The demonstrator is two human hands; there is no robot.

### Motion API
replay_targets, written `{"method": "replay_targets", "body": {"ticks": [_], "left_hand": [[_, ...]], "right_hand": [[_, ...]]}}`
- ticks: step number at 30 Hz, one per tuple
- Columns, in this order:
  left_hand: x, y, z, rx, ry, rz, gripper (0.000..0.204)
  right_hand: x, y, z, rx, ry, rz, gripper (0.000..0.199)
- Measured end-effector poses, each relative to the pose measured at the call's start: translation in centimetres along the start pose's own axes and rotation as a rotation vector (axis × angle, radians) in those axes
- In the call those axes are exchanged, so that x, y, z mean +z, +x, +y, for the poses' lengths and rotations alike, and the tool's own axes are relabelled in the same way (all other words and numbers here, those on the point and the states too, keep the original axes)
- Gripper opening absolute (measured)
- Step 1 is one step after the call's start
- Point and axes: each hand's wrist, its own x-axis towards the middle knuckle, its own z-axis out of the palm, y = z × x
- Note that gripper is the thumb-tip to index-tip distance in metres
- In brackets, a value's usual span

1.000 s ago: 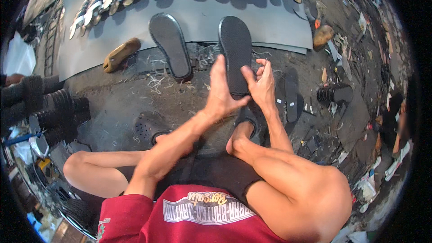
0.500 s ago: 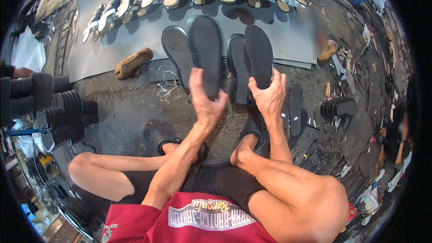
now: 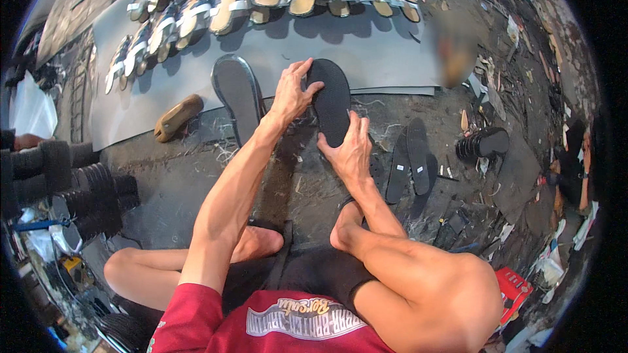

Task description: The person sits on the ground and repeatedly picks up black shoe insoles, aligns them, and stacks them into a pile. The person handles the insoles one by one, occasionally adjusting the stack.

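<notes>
A black shoe sole [image 3: 333, 101] lies between both hands, toe end away from me. My left hand [image 3: 294, 95] grips its upper left edge, thumb on the top face and fingers at the far end. With thumb and fingers apart across the near end, my right hand [image 3: 350, 150] clasps its lower right side. Whether another layer lies beneath it I cannot tell. To the left rests a second black sole with a shiny raised rim [image 3: 237, 91], its near end partly behind my left forearm.
Two thin black soles [image 3: 417, 155] with white labels lie right of my right hand. Beyond them is a row of soles [image 3: 485, 144]. Wooden shoe last [image 3: 178, 117] at left; stacked soles [image 3: 98, 186] farther left. Sandals [image 3: 229, 6] line the far grey sheet [image 3: 275, 42].
My left hand has left the left-hand sole and moved right and away, onto the sole my right hand holds. My right hand has shifted left and slightly nearer. The view has shifted too.
</notes>
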Motion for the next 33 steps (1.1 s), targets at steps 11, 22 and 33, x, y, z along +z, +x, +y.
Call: {"method": "replay_targets", "body": {"ticks": [11,22,33], "left_hand": [[0.1,0.7,0.0,-0.017,-0.035,-0.025,0.066],[0.8,1.3,-0.3,-0.073,-0.013,0.015,0.059],[0.8,1.6,-0.7,-0.071,0.001,-0.001,0.060]], "right_hand": [[1.0,-0.4,1.3,0.032,0.006,0.029,0.093],[-0.1,-0.4,2.9,-0.030,0.092,0.011,0.084],[-3.6,-6.4,4.2,-0.005,0.138,-0.193,0.074]]}}
